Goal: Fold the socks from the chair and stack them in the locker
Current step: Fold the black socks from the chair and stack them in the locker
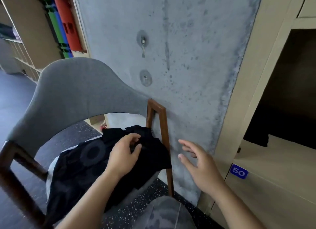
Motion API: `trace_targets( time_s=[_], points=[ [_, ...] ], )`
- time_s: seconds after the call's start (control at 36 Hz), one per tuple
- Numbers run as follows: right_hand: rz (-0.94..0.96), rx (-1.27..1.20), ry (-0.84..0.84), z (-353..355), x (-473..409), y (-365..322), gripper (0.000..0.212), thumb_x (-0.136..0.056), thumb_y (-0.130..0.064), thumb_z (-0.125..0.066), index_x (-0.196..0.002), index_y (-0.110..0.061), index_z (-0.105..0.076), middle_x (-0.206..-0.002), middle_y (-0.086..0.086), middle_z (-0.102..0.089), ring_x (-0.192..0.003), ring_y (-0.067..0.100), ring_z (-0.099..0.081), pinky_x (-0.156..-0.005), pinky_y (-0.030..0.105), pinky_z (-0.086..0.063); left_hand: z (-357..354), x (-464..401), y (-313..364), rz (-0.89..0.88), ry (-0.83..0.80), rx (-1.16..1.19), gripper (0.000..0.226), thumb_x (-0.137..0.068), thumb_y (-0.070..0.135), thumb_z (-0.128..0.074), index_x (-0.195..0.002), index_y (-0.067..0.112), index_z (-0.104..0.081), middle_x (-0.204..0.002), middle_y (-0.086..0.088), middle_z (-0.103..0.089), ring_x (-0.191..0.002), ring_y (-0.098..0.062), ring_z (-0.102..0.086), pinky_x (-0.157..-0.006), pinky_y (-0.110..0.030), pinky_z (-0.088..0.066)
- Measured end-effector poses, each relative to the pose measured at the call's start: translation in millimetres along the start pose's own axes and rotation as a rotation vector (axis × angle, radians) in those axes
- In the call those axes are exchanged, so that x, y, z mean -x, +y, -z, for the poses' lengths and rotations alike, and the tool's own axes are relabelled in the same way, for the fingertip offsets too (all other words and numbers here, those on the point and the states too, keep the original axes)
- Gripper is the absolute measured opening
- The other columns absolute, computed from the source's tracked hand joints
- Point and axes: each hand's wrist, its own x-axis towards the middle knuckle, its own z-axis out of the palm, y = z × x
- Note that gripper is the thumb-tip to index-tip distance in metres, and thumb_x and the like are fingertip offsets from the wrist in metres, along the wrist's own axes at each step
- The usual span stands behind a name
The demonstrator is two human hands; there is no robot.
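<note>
The left hand (124, 154) pinches a black sock (153, 151) on the chair (71, 93) — best lifted clear before folding — while the right hand (198, 162) hovers, fingers spread.

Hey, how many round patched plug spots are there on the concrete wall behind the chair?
2. The upper round patch sits high on the wall with a metal bit sticking out; the lower round patch is right below it, just above the chair back. None seem hidden.

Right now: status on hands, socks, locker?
Left hand pinching black socks on chair. Right hand open, empty, beside concrete pillar. Locker open at right, dark item inside. Nothing blocking.
</note>
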Motion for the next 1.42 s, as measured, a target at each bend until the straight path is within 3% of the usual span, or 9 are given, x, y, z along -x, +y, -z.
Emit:
trace_targets(
  time_s=[0.17,0.39,0.5,0.86,1.11,1.22,1.42],
  points=[
    [0.018,-0.021,-0.018,-10,-8,-6,0.04,-0.098,-0.039,-0.062,-0.127,-0.063,-0.047,-0.125,-0.03,-0.056,-0.12,-0.018,-0.048,-0.096,0.007,-0.038,35,-30,-48,0.044,0.085,-0.178,0.036,-0.093,0.019,-0.069,-0.128,0.024,-0.066,-0.127,0.007,-0.067,-0.12,-0.018,-0.06,-0.101,-0.038,-0.049],
    [0.043,-0.001,-0.022,-13,-15,-6,0.041,-0.099,-0.039,-0.062,-0.135,-0.055,-0.052,-0.127,-0.028,-0.058,-0.124,-0.011,-0.051,-0.103,0.014,-0.04,39,-43,-79,0.11,-0.055,-0.304,0.05,-0.088,0.026,-0.074,-0.136,0.021,-0.063,-0.143,0.001,-0.06,-0.132,-0.025,-0.054,-0.109,-0.042,-0.044],
    [0.042,0.016,-0.03,-12,-14,-7,0.041,-0.099,-0.038,-0.062,-0.136,-0.052,-0.051,-0.126,-0.029,-0.059,-0.124,-0.011,-0.051,-0.101,0.007,-0.038,39,-43,-80,0.148,-0.085,-0.258,0.06,-0.082,0.024,-0.076,-0.139,0.022,-0.061,-0.144,0.002,-0.059,-0.135,-0.023,-0.053,-0.113,-0.041,-0.042],
    [0.03,0.024,-0.028,-1,-8,-11,0.04,-0.099,-0.034,-0.063,-0.135,-0.048,-0.053,-0.125,-0.039,-0.054,-0.122,-0.013,-0.052,-0.098,0.001,-0.035,36,-34,-91,0.052,0.058,-0.234,0.037,-0.102,0.01,-0.053,-0.133,0.025,-0.068,-0.144,0.002,-0.061,-0.138,-0.022,-0.051,-0.111,-0.04,-0.043],
    [0.022,0.005,-0.007,8,-3,-11,0.039,-0.099,-0.032,-0.064,-0.134,-0.048,-0.055,-0.124,-0.035,-0.057,-0.122,-0.01,-0.053,-0.097,0.004,-0.038,32,-13,-49,-0.102,0.186,-0.079,0.039,-0.102,0.003,-0.053,-0.133,0.022,-0.068,-0.144,0.005,-0.06,-0.147,-0.015,-0.04,-0.122,-0.036,-0.032],
    [0.022,-0.01,-0.009,10,1,-12,0.039,-0.099,-0.031,-0.064,-0.134,-0.047,-0.056,-0.124,-0.036,-0.056,-0.122,-0.01,-0.053,-0.098,0.005,-0.039,26,-6,-13,-0.207,0.171,-0.032,0.041,-0.102,0.003,-0.054,-0.136,0.023,-0.066,-0.147,0.013,-0.055,-0.151,-0.007,-0.032,-0.123,-0.02,-0.022],
    [-0.054,-0.165,-0.005,25,6,-9,0.035,-0.097,-0.04,-0.061,-0.13,-0.051,-0.058,-0.121,-0.029,-0.064,-0.116,-0.005,-0.061,-0.1,0.022,-0.049,3,10,59,-0.397,0.084,0.086,0.04,-0.103,0.011,-0.049,-0.139,0.022,-0.064,-0.151,0.013,-0.052,-0.152,-0.009,-0.03,-0.124,-0.036,-0.029]
  ],
)
